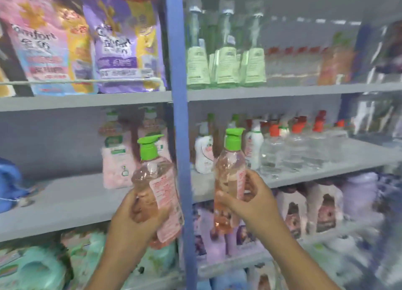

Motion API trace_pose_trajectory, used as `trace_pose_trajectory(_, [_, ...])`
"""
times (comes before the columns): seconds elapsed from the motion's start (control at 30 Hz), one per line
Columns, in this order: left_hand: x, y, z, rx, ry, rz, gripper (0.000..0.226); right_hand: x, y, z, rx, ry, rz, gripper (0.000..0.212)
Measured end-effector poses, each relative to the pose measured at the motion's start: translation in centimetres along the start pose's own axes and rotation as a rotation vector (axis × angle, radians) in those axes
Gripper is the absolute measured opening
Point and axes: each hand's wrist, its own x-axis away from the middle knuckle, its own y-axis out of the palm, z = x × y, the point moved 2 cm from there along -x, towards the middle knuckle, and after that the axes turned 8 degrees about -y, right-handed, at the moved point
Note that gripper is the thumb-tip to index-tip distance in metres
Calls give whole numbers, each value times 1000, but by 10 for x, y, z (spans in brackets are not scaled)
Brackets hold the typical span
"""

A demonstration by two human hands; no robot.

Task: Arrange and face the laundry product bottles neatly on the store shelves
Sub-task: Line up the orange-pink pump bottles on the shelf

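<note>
Head view, close, facing shelves [87, 205] straight on

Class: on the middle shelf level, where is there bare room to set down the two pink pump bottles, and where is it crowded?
Free: the left middle shelf, between the blue item and the pink refill pouches. Crowded: right of the blue upright, white bottles and clear red-capped bottles fill the row; only a front strip is bare.

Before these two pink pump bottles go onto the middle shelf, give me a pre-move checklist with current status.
1. Left hand grips the left pink bottle: ok.
2. Right hand grips the right pink bottle: ok.
3. Both green pump caps on: ok.
4. Bare space on the middle shelf at left: ok.
5. Labels facing front: not ok, turned sideways.
6. Bottles clear of the blue upright: cannot tell.
</note>
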Motion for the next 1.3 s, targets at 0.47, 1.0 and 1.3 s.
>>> trace_pose_trajectory(0.47, [-86,201,3,-19,35,70,55,-125,-83,110,38,42,5,73])
trace_pose_trajectory(1.0, [-127,228,-24,-154,-24,216,65,-169,-52,166,159,-105,-169,78])
trace_pose_trajectory(1.3, [-140,251,-19,-510,-159,542,94,-197,-39,175,235,-114,-329,80])
